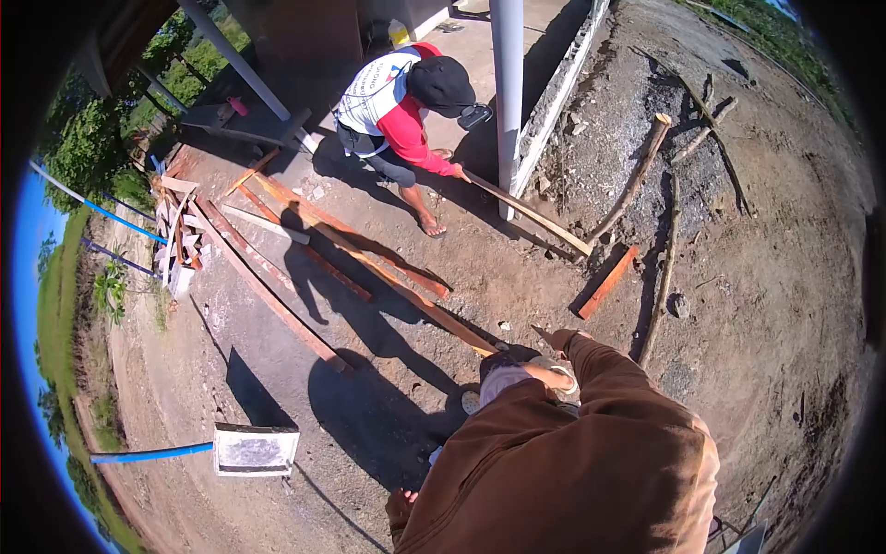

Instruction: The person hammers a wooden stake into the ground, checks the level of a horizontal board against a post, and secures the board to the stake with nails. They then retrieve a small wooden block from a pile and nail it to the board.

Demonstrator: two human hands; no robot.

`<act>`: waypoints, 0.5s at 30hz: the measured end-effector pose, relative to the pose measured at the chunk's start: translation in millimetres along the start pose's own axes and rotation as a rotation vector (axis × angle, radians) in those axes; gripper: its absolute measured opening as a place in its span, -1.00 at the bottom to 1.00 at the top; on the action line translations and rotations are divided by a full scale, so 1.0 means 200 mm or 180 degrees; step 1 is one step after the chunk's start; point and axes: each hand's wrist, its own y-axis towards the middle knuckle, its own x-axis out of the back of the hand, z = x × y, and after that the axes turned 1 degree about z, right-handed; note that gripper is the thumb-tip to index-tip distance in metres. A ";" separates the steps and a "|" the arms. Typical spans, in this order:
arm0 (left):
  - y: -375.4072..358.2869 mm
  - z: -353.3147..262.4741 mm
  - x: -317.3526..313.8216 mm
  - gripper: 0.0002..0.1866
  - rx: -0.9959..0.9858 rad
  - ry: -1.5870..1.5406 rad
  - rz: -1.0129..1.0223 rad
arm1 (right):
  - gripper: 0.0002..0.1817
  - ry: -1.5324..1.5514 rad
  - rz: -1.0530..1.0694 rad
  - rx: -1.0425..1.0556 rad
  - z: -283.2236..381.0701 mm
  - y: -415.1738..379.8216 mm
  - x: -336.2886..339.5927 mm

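Note:
My right hand reaches forward from a brown sleeve, low over the ground. A thin dark point sticks out ahead of it; whether that is a finger or something held I cannot make out. Just below it are my feet, beside the near end of a long wooden beam. Only a bit of my left hand shows past the other cuff, at the lower edge, its fingers mostly hidden. In front of me a bent-over person in a red and white shirt and dark cap grips one end of a wooden plank.
A short reddish board and a long branch lie to the right. More boards and a scrap wood pile are at left. A white post stands by a low wall. A white framed panel sits lower left.

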 end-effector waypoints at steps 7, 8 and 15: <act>-0.30 -0.70 -0.19 -0.71 -0.0010 0.0269 -0.0456 | -0.50 -0.0078 0.0371 -0.0649 0.09 -0.06 -0.27; -0.24 -0.72 -0.17 -0.74 0.0084 0.0238 -0.0030 | -0.50 -0.0003 0.0321 -0.0661 0.09 -0.05 -0.32; -0.43 -0.63 -0.67 -0.75 0.0059 0.1331 0.0031 | -0.52 0.0325 0.0099 -0.0667 0.07 0.10 -0.55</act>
